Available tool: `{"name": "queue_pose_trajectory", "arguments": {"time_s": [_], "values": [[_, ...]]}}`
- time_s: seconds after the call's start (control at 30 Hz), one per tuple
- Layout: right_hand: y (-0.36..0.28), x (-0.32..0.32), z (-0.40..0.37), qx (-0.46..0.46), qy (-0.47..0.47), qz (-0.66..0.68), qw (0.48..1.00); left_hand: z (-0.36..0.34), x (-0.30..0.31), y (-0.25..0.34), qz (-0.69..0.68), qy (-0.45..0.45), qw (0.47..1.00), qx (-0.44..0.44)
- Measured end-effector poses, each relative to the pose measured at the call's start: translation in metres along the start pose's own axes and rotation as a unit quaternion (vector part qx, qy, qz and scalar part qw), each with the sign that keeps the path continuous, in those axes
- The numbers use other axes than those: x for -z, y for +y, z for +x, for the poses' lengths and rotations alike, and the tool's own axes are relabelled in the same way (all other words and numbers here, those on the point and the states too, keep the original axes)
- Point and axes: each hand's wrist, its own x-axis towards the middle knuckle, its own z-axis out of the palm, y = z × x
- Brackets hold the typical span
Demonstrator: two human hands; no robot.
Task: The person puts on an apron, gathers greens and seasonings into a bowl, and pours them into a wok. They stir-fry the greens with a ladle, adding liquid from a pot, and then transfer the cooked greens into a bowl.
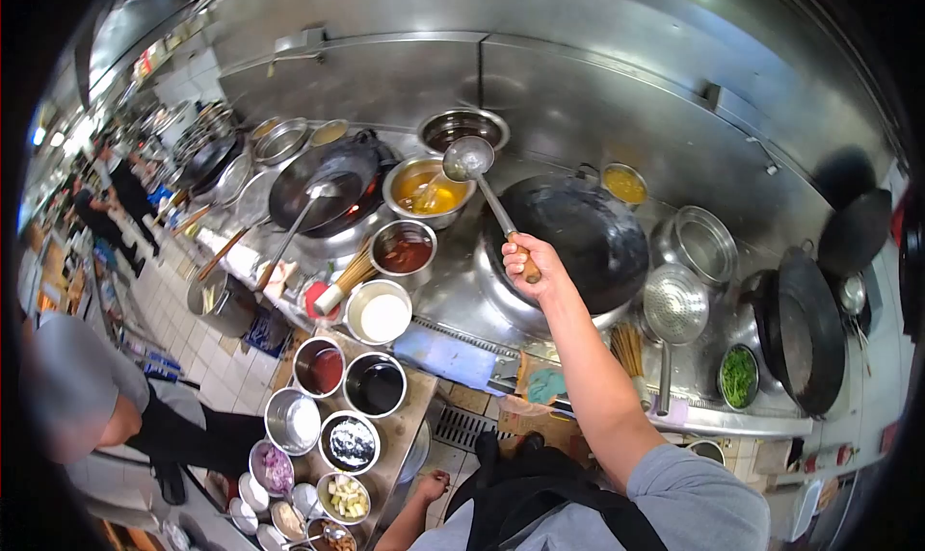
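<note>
My right hand [532, 265] is wrapped round the wooden handle of a metal ladle [469, 158]. The ladle's bowl is over the edge of a metal pot of yellow oil [424, 193], close to a dark-filled bowl [462, 127]. Whether the ladle touches the pot cannot be told. Below the ladle's handle sits a large black wok [568, 238] on the range. Low beside the prep table, my left hand [433, 485] has its fingers curled, with nothing visible in them. Nearest to it are a container of chopped pale vegetables [344, 497] and other seasoning pots.
Another wok [323, 185] with a ladle resting in it stands left. A perforated strainer [675, 305], a bowl of chopped greens [739, 377] and stacked woks [800, 329] lie right. Sauce pots [376, 384] crowd the prep table. A person [96, 387] stands close at left.
</note>
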Motion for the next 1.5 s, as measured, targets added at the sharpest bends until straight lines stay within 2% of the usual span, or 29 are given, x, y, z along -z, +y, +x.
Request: {"name": "queue_pose_trajectory", "arguments": {"time_s": [0.1, 0.17, 0.23, 0.27, 0.33, 0.37, 0.43, 0.47, 0.5, 0.53, 0.6, 0.73, 0.8, 0.9, 0.93, 0.97, 1.0, 1.03, 1.1, 1.17, 1.23, 1.27, 1.3, 1.33, 1.37, 1.4, 1.43, 1.47, 1.5], "values": [[-0.020, 0.020, -0.059, -0.009, -0.062, 0.108, 0.992, -0.002, 0.001, 0.012, 0.059, -0.017, 0.998, -0.012], [-0.014, 0.032, -0.105, 0.054, -0.041, 0.059, 0.996, -0.006, 0.004, 0.026, 0.108, -0.024, 0.994, -0.016], [0.000, 0.031, -0.156, 0.137, 0.086, -0.121, 0.979, 0.014, 0.006, 0.016, 0.070, -0.035, 0.997, -0.009], [0.004, 0.032, -0.175, 0.141, 0.085, -0.122, 0.979, 0.015, 0.008, 0.015, 0.101, -0.037, 0.994, -0.028], [0.001, 0.038, -0.207, 0.138, 0.245, -0.394, 0.875, 0.047, 0.007, -0.013, 0.121, -0.029, 0.991, -0.058], [-0.010, 0.048, -0.221, 0.133, 0.248, -0.396, 0.874, 0.045, 0.012, -0.012, 0.121, -0.030, 0.990, -0.060], [-0.038, 0.101, -0.236, 0.127, 0.093, -0.127, 0.979, 0.039, 0.014, -0.003, 0.229, -0.077, 0.956, -0.169], [-0.037, 0.121, -0.240, 0.136, 0.027, 0.060, 0.989, 0.039, 0.005, 0.001, 0.139, -0.057, 0.987, -0.059], [-0.027, 0.122, -0.245, 0.134, 0.025, 0.061, 0.989, 0.027, 0.000, 0.010, 0.139, -0.054, 0.987, -0.058], [-0.014, 0.120, -0.242, 0.182, 0.156, -0.137, 0.961, 0.012, -0.006, 0.020, 0.140, 0.008, 0.988, -0.065], [0.005, 0.113, -0.248, 0.204, 0.331, -0.438, 0.811, -0.013, -0.022, 0.022, 0.141, 0.077, 0.985, -0.064], [-0.023, 0.122, -0.298, 0.151, 0.306, -0.580, 0.740, -0.042, -0.064, -0.012, 0.012, 0.080, 0.995, -0.052], [-0.043, 0.198, -0.284, 0.383, 0.189, -0.800, 0.422, -0.075, -0.086, -0.036, 0.112, 0.045, 0.992, -0.042], [-0.047, 0.156, -0.284, 0.170, 0.263, -0.824, 0.471, -0.126, -0.109, -0.051, 0.128, 0.115, 0.985, -0.022], [-0.044, 0.164, -0.277, 0.214, 0.224, -0.820, 0.480, -0.116, -0.120, -0.093, 0.090, 0.184, 0.975, -0.083], [-0.049, 0.174, -0.265, 0.180, 0.206, -0.841, 0.467, -0.124, -0.123, -0.106, 0.078, 0.220, 0.972, -0.035], [-0.055, 0.201, -0.252, 0.252, 0.146, -0.881, 0.373, -0.137, -0.126, -0.117, 0.051, 0.270, 0.961, -0.034], [-0.059, 0.199, -0.247, 0.167, 0.172, -0.892, 0.384, -0.168, -0.124, -0.102, -0.013, 0.291, 0.956, 0.027], [-0.064, 0.215, -0.232, 0.160, 0.158, -0.903, 0.366, -0.186, -0.131, -0.131, -0.069, 0.328, 0.940, 0.065], [-0.078, 0.232, -0.216, 0.177, 0.133, -0.913, 0.343, -0.197, -0.126, -0.145, -0.284, 0.401, 0.861, 0.130], [-0.097, 0.237, -0.200, 0.150, 0.131, -0.935, 0.294, -0.190, -0.139, -0.192, -0.334, 0.473, 0.804, 0.138], [-0.083, 0.207, -0.204, 0.172, 0.184, -0.937, 0.240, -0.188, -0.146, -0.212, -0.372, 0.532, 0.746, 0.147], [-0.059, 0.166, -0.213, 0.193, 0.236, -0.934, 0.187, -0.198, -0.141, -0.215, -0.383, 0.537, 0.736, 0.150], [-0.063, 0.174, -0.202, 0.322, 0.183, -0.914, 0.166, -0.217, -0.136, -0.211, -0.497, 0.575, 0.635, 0.135], [-0.050, 0.166, -0.191, 0.325, 0.170, -0.916, 0.162, -0.229, -0.132, -0.212, -0.598, 0.600, 0.519, 0.116], [-0.032, 0.156, -0.182, 0.312, 0.069, -0.915, 0.248, -0.235, -0.129, -0.218, -0.605, 0.601, 0.509, 0.119], [-0.010, 0.142, -0.177, 0.292, -0.031, -0.898, 0.329, -0.238, -0.124, -0.228, -0.625, 0.658, 0.409, 0.099], [0.037, 0.116, -0.183, 0.166, -0.076, -0.877, 0.445, -0.239, -0.118, -0.238, -0.635, 0.706, 0.303, 0.077], [0.079, 0.102, -0.192, 0.075, -0.126, -0.863, 0.483, -0.239, -0.116, -0.254, -0.640, 0.704, 0.298, 0.077]]}}
